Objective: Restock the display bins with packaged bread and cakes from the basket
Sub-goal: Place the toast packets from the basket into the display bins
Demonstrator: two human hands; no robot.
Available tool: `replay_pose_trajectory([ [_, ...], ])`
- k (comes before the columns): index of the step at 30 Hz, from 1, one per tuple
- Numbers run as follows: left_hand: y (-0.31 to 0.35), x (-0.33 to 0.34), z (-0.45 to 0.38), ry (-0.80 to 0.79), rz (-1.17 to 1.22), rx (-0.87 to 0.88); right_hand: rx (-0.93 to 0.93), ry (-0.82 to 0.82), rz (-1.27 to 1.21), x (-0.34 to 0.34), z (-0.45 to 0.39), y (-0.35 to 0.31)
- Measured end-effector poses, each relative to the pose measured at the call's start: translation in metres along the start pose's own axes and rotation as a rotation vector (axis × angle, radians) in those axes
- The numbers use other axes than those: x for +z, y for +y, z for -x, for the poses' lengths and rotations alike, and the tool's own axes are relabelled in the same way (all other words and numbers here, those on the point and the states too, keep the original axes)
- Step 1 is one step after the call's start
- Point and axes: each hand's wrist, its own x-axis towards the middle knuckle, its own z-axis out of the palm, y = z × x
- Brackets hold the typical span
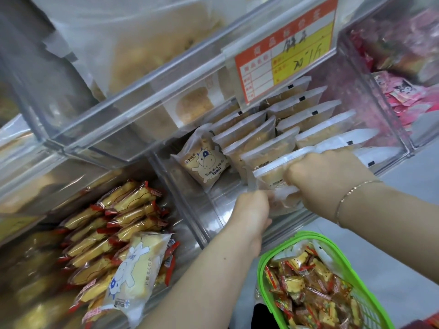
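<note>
Single head-worn wide view, looking steeply down, close over clear display bins and green basket

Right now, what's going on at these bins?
A person is restocking a clear bin of toast packets. Both hands hold one frosted packet at the bin's front: the right hand grips its top, the left hand pinches its lower corner. Rows of similar packets stand behind it. A green basket of red-and-yellow snack packs sits below, still fairly full.

bin front-left bare; toast packs crowd back, right.
</note>
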Motion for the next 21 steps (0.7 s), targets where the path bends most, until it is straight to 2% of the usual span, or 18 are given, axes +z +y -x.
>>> replay_pose_trajectory([
  [4, 0.000, -0.003, -0.007, 0.002, -0.052, 0.015, 0.053, 0.010, -0.210, -0.002, 0.008, 0.009],
  [7, 0.002, 0.001, -0.010, -0.011, 0.017, 0.066, -0.034, 0.167, -0.262, -0.002, 0.016, 0.009],
  [10, 0.009, 0.011, -0.009, -0.026, 0.091, 0.060, -0.160, 0.095, -0.211, 0.004, 0.015, 0.001],
  [13, 0.011, 0.004, -0.013, -0.030, 0.037, 0.002, -0.123, 0.041, -0.264, 0.006, 0.012, 0.001],
  [15, 0.015, -0.008, -0.011, 0.036, -0.085, -0.008, -0.070, 0.021, -0.309, 0.000, 0.010, 0.004],
  [16, 0.017, -0.013, -0.011, 0.126, -0.120, 0.031, -0.065, -0.011, -0.334, -0.003, 0.008, 0.005],
  [17, 0.020, -0.017, -0.013, 0.229, -0.084, 0.095, -0.064, -0.042, -0.381, -0.008, 0.006, 0.006],
  [19, 0.030, -0.020, -0.023, 0.343, 0.216, 0.208, -0.018, -0.025, -0.560, -0.017, -0.005, 0.007],
  [21, 0.041, -0.017, -0.034, 0.272, 0.573, 0.236, 0.029, 0.225, -0.672, -0.021, -0.024, 0.008],
])
